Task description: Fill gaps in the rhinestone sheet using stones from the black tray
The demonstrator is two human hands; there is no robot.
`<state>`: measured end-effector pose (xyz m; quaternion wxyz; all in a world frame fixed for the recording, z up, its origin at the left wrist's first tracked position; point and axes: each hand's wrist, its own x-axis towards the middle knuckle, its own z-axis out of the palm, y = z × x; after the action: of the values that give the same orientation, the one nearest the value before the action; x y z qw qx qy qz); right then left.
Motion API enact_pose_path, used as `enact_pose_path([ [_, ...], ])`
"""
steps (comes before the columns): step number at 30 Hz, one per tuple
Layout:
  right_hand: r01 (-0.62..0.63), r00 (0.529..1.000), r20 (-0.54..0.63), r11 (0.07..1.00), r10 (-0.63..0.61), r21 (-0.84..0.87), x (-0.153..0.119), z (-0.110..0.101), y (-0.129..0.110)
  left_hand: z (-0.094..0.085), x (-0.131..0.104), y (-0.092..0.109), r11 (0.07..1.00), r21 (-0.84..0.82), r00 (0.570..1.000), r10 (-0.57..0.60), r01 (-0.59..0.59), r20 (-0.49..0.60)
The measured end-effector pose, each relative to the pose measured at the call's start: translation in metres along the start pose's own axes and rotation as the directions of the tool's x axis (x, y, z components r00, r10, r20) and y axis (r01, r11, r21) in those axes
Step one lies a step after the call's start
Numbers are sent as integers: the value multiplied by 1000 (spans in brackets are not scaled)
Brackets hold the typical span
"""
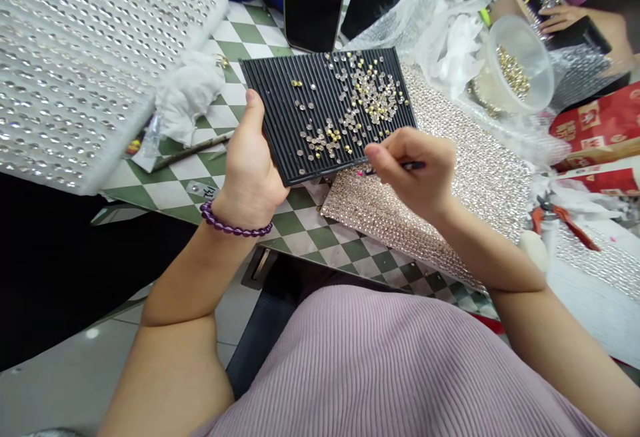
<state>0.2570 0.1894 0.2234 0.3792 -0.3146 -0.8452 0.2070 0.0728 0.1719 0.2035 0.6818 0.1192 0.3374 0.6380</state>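
Note:
My left hand [253,167] grips the left end of a black ridged tray [277,114], thumb on its rim. Loose clear and gold-toned rhinestones [376,98] lie across the grooves, thickest at the right side. By the tray's lower right edge, my right hand [420,167] is closed around a thin dark pen-like stick [414,166]. A pink spot shows close to the end of the stick; its tip is too small to make out. Under my right forearm and partly beneath the tray spreads a glittering rhinestone sheet [480,170].
On the left lies a white panel [95,57] with rows of stones. A phone [316,0] stands behind the tray. To the right are a plastic tub [543,67] of stones, red-handled pliers [570,224] and red packets [600,124]. Another person's hands [563,18] work at upper right.

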Motion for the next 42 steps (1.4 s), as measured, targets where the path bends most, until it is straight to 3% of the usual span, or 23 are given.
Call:
enact_pose_path([
  [4,-33,992,-125,999,30,-29,19,-4,12,0,0,-1,1000,-3,1000,9,-9,8],
  [12,-48,997,-63,996,43,-81,26,-2,17,0,-1,0,1000,-9,1000,-4,4,-13],
  [16,-83,989,-127,996,77,-40,20,-9,9,-1,0,0,1000,27,1000,16,-16,-13],
  [18,-79,993,-89,997,77,-23,14,-11,3,-2,1,-1,1000,19,1000,22,-22,1],
  [22,7,988,153,1000,-5,-11,-2,-9,-5,-2,0,-1,999,39,1000,16,-17,12],
  [24,25,980,199,999,-20,-23,-9,-4,-5,-2,0,0,999,48,1000,11,-12,15],
  [35,89,973,220,994,-72,-69,-19,5,-4,-4,0,-1,1000,24,999,16,-17,48],
  [42,59,977,209,996,-44,-63,-23,6,-4,-4,-1,-1,1000,14,999,9,-9,35],
])
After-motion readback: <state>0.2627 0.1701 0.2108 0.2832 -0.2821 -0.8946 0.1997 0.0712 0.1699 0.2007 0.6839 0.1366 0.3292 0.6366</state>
